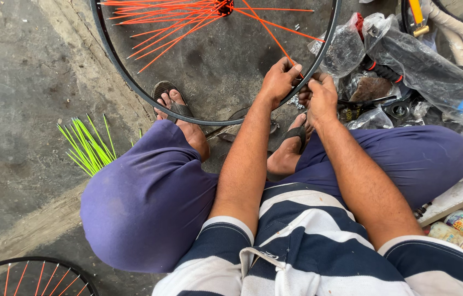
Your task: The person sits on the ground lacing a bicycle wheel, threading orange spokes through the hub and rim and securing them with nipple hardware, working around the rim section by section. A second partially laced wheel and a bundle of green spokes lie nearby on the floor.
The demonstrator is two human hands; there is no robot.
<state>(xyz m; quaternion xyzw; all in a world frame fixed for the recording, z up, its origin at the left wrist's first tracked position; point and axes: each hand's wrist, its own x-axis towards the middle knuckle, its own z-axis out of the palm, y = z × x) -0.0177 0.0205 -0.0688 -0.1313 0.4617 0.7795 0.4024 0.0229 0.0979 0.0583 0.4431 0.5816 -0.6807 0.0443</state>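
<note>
Head view: left hand (279,81) and right hand (321,98), each grip closed on one thin orange spoke (275,44) at the black metal wheel rim (133,82) on the concrete floor (18,109), should seat it squarely.

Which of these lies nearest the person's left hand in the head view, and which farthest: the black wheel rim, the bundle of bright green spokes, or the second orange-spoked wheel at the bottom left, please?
From the left hand:
1. Black wheel rim, touching the hand, directly ahead.
2. Bundle of bright green spokes, on the concrete floor to the left.
3. Second orange-spoked wheel, bottom left corner, farthest.
</note>
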